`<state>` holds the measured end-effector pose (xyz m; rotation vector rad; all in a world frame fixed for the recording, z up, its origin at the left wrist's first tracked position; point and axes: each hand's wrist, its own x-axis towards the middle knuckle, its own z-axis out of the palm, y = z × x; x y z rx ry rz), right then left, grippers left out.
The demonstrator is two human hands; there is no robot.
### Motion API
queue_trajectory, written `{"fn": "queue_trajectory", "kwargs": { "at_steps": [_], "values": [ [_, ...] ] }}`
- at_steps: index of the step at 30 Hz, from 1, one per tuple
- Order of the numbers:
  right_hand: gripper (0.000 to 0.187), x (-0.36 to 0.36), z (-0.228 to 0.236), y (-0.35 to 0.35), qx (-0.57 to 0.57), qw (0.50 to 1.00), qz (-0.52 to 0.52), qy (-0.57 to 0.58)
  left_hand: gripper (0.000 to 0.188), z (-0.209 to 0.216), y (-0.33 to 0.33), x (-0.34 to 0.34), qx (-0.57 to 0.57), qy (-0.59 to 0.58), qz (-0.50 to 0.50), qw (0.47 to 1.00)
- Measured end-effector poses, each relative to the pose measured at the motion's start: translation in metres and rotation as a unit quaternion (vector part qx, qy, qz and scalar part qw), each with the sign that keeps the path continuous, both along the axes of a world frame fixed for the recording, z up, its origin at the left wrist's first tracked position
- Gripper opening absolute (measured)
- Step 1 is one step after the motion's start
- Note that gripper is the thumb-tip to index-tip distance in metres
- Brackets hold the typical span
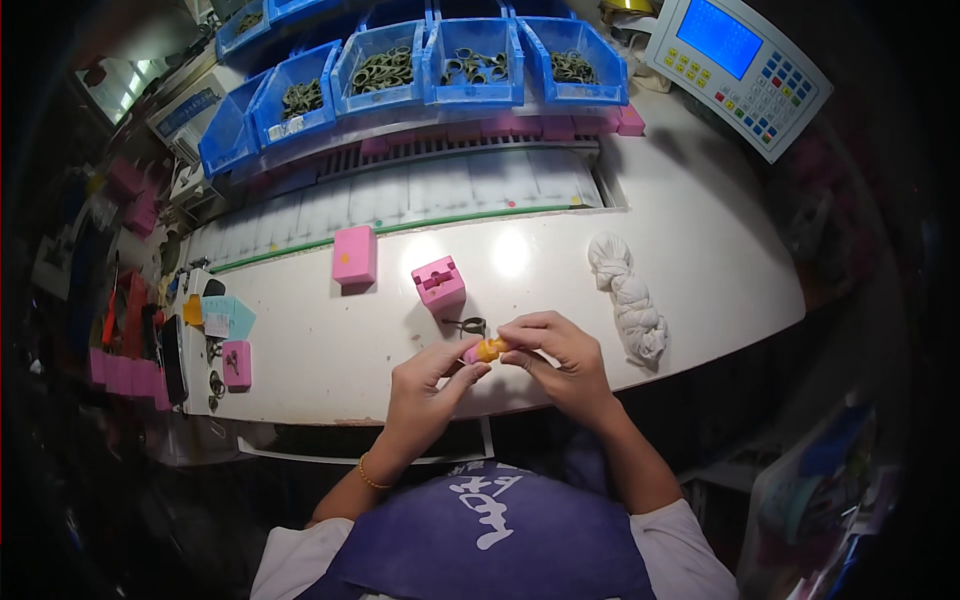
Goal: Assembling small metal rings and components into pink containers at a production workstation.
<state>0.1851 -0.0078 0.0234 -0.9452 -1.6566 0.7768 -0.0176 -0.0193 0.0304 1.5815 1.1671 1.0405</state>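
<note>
Hands, left (pixel 425 385) and right (pixel 560 355), pinch small orange piece (pixel 489 349) near pink block (pixel 439 284)

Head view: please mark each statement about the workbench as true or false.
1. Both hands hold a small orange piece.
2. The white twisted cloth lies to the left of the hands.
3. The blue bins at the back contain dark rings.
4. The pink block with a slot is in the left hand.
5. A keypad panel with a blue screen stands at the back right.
1. True: the left hand and right hand pinch the small orange piece between them.
2. False: the white twisted cloth lies to their right.
3. True: the blue bins hold dark rings.
4. False: the pink slotted block sits on the white table, untouched.
5. True: the keypad panel is there.
</note>
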Motion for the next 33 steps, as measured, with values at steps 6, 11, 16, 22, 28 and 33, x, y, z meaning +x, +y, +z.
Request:
{"fn": "queue_trajectory", "kwargs": {
  "at_steps": [6,11,16,22,28,33],
  "values": [
    [0.04,-0.002,-0.002,-0.006,-0.082,0.992,0.055,0.081,0.03,0.009,-0.002,0.0,0.05,0.076,-0.026,0.995],
    [0.048,-0.006,0.009,-0.01,0.013,0.999,0.032,0.008,0.031,0.013,-0.003,0.001,0.067,0.086,-0.026,0.994],
    [0.057,-0.005,0.003,-0.015,-0.042,0.998,0.036,-0.007,0.04,0.007,-0.012,0.01,0.144,0.126,0.006,0.982],
    [0.084,0.0,0.004,-0.008,-0.279,0.908,0.121,0.288,0.06,0.014,0.0,0.011,0.068,0.057,-0.117,0.989],
    [0.054,0.042,-0.009,0.021,0.134,0.938,-0.139,-0.287,0.061,-0.002,0.011,0.013,-0.066,0.015,-0.159,0.985],
    [0.049,0.093,-0.006,0.025,-0.045,0.857,-0.261,-0.441,0.055,-0.007,0.013,0.027,0.059,0.079,-0.053,0.994]
  ]
}}
